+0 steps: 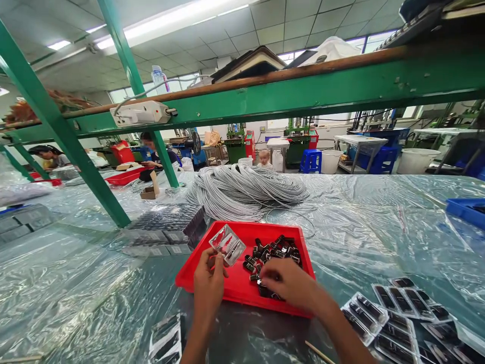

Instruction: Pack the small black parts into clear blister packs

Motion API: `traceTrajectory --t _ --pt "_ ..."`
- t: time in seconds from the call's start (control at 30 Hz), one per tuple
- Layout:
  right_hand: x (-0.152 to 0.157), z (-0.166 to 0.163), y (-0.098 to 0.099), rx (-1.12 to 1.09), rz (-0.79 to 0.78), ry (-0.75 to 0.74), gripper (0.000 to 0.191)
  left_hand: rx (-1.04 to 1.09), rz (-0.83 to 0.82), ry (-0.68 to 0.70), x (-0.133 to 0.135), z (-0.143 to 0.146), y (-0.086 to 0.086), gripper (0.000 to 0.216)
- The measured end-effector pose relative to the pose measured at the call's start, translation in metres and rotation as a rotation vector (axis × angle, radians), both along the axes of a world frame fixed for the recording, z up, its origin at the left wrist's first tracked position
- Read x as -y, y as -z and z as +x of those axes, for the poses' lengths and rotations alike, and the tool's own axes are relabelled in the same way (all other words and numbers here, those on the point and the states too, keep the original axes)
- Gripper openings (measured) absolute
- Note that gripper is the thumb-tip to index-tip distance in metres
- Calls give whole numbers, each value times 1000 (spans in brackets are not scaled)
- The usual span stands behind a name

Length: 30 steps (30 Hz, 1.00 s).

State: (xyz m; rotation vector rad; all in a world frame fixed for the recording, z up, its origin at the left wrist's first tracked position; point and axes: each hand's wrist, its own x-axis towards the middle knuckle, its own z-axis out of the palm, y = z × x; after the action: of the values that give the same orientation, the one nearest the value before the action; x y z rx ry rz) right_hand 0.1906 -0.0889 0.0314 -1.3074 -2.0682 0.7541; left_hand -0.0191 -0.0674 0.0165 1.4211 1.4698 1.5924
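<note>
My left hand [210, 278] pinches a clear plastic blister tray [227, 244] by its lower edge, tilted above the left half of a red tray [242, 292]. The blister's moulded hollows let the red show through. In the red tray's right half lies a heap of small black parts [282, 247] with shiny ends. Over the near side of this heap is my right hand [285, 281], its fingers curled down among the black parts. It is slightly blurred, and what its fingertips hold is hidden.
Filled blister packs [401, 318] lie at right; another blister [165, 339] sits at front left. Behind the red tray are a grey cable coil [246, 189] and stacked boxes [159, 227]. A green shelf beam [288, 98] crosses above. A blue tray [466, 213] stands far right.
</note>
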Motion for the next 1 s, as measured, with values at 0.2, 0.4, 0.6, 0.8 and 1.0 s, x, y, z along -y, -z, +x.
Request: traceTrajectory --t 0.2,0.4,0.6,0.8,1.0 --pt "10 -1 4 225 -279 -261 35 11 -85 30 -1 4 6 28" --pt "7 -17 15 368 -56 44 23 42 -140 -2 -4 6 11 29" --pt "8 -33 18 520 -21 -14 17 42 -135 15 -1 8 10 32" --pt "8 -34 23 567 97 37 19 55 -124 35 0 10 7 31" --pt "13 -33 3 483 128 65 25 49 -93 30 1 8 6 29"
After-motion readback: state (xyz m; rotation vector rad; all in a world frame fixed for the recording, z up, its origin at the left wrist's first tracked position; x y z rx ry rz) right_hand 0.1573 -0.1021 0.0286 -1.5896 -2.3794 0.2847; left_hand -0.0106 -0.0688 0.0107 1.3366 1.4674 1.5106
